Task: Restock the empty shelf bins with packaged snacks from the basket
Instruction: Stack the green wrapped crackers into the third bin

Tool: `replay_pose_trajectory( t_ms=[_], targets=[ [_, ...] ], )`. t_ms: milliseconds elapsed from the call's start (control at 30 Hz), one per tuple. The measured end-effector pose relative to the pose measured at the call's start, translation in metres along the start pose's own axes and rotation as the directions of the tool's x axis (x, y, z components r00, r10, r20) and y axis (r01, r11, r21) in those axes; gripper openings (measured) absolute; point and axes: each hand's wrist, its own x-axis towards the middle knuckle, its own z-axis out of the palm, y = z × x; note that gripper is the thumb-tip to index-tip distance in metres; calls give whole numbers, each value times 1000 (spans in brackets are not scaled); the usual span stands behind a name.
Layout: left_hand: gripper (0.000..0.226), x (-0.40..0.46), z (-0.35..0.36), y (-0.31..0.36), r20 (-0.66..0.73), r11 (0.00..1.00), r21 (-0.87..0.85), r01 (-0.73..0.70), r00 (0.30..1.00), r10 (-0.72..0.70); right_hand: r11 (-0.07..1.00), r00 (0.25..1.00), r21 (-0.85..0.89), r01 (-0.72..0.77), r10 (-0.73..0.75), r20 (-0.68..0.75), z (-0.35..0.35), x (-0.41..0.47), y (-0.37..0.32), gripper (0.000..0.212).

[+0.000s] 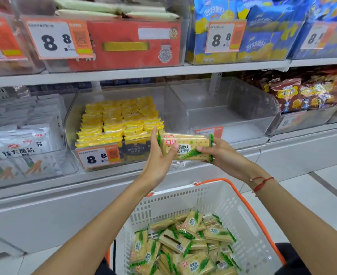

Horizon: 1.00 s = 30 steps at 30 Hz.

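Note:
Both hands hold a small stack of green-and-tan cracker packs [185,146] in front of the lower shelf. My left hand [159,157] grips the stack's left end and my right hand [221,153] grips its right end. Just behind the packs stands the empty clear bin [231,114], with nothing inside. Below my arms sits the white basket [241,213] with orange handles, holding several more of the same cracker packs [183,247].
A clear bin of yellow snack packs [120,120] stands left of the empty one, and white noodle-snack bags [20,143] lie further left. Brown snack bags [306,94] fill the bin on the right. The upper shelf carries a red box [132,44] and blue bags [267,32].

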Motion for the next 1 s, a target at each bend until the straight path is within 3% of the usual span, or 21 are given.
replay_pose_trajectory(
  t_ms=[133, 233, 333, 400, 600, 733, 800, 900, 1000],
  targets=[
    [60, 27, 5, 14, 76, 997, 64, -40, 996, 35, 978, 982, -146, 150, -165, -92, -24, 4, -24, 34],
    [44, 68, 10, 29, 91, 956, 248, -158, 986, 140, 935, 941, -264, 236, -288, -181, -51, 15, -46, 32],
    [48, 113, 17, 49, 94, 799, 547, -250, 967, 238, 916, 910, -278, 289, -353, -218, -78, 36, -65, 32],
    [52, 141, 24, 64, 100, 705, 659, -263, 959, 264, 908, 902, -308, 283, -362, -237, -94, 56, -75, 29],
    [79, 237, 41, 58, 185, 457, 874, -166, 983, 4, 905, 939, -421, 57, -193, -286, -123, 143, -84, 37],
    [62, 285, 47, 35, 215, -6, 976, -217, 972, -96, 895, 959, -440, -79, -52, -277, -116, 199, -74, 21],
    [52, 300, 49, 30, 190, -145, 966, -213, 969, -155, 866, 969, -495, -69, -61, -241, -114, 225, -70, 27],
    [49, 314, 54, 22, 136, -211, 960, -185, 965, -224, 831, 975, -554, -52, -78, -209, -112, 260, -61, 58],
    [44, 326, 56, 13, 143, -256, 945, -202, 963, -229, 780, 963, -611, -135, -43, -267, -105, 287, -45, 40]
  ],
)
